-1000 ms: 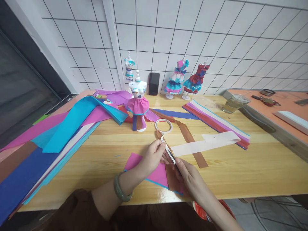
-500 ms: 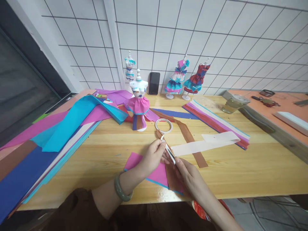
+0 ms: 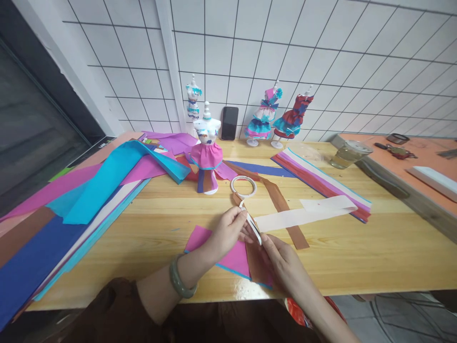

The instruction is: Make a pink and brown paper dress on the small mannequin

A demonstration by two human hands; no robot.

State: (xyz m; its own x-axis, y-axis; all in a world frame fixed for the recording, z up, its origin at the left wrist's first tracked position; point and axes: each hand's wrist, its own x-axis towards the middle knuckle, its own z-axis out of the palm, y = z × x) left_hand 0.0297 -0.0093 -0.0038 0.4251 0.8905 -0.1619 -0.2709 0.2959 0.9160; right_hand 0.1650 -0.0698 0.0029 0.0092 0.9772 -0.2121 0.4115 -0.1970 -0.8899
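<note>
A narrow strip of white tape (image 3: 253, 225) is stretched between my hands, along the edge of a brown crepe paper strip. My left hand (image 3: 233, 227) pinches its upper end, with a short white tail curling past the fingertips. At the lower end, the thumb and fingers of my right hand (image 3: 280, 255) are closed on it. A dark line shows within the tape; I cannot make out what it is. Under the hands lies a pink crepe paper piece (image 3: 228, 259) with a blue edge. Just beyond is a roll of tape (image 3: 243, 186).
A small mannequin in a pink skirt (image 3: 207, 152) stands behind the tape roll. Other mannequins, a phone (image 3: 229, 123) and a cup (image 3: 350, 155) are farther back. Coloured crepe strips (image 3: 103, 190) cover the left side; a white strip (image 3: 296, 218) lies to the right.
</note>
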